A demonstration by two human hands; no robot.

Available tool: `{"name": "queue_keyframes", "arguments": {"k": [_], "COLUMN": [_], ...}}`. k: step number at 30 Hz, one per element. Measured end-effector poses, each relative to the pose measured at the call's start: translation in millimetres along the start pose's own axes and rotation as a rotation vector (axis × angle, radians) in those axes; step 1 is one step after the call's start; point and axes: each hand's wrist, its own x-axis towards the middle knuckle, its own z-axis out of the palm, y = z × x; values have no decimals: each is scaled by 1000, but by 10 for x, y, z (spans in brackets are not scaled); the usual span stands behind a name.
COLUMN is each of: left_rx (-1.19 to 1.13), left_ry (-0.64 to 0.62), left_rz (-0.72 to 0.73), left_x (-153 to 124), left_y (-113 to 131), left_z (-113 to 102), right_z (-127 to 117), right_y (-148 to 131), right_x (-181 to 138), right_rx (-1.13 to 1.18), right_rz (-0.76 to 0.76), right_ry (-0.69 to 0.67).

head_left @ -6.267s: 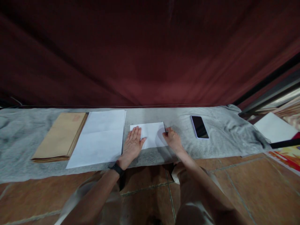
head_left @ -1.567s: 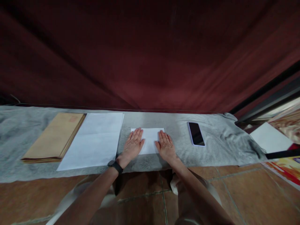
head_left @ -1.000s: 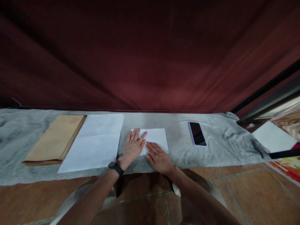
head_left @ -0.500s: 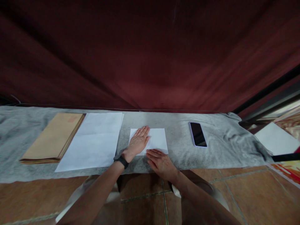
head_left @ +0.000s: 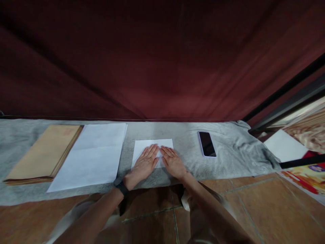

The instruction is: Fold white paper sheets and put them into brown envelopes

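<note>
pressing a small folded white paper sheet [head_left: 145, 145] flat on the grey cloth [head_left: 228, 154]
both hands lie spread, palms down, side by side on the sheet's near half: left hand [head_left: 144, 165] on its left part, right hand [head_left: 173, 162] on its right, index fingers almost touching. this looks like flattening a crease. a further fold would call for one palm pinning the sheet while fingertips lift an edge. a black smartphone [head_left: 207, 144] lies apart to the right.

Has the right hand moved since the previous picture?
Yes, forward. The right hand was at the near edge of the folded paper; now it lies on it beside the left hand.
</note>
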Motion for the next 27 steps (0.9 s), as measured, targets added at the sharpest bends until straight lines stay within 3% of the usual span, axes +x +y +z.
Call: {"name": "queue_keyframes", "arguments": {"k": [7,14,27], "left_rx": [-22,2,69], "left_ry": [-3,23,68], "left_rz": [63,55,-226], "left_x": [-166,-212,-250], "left_y": [158,146,-95], "left_z": [-50,-1,-65], "right_z": [54,217,280], "right_y": [-5,-256,-55], "right_x": [243,408,278], "right_rx": [-41,19,-121], "right_rz": [114,73,223], "right_ry": [25,47,175]}}
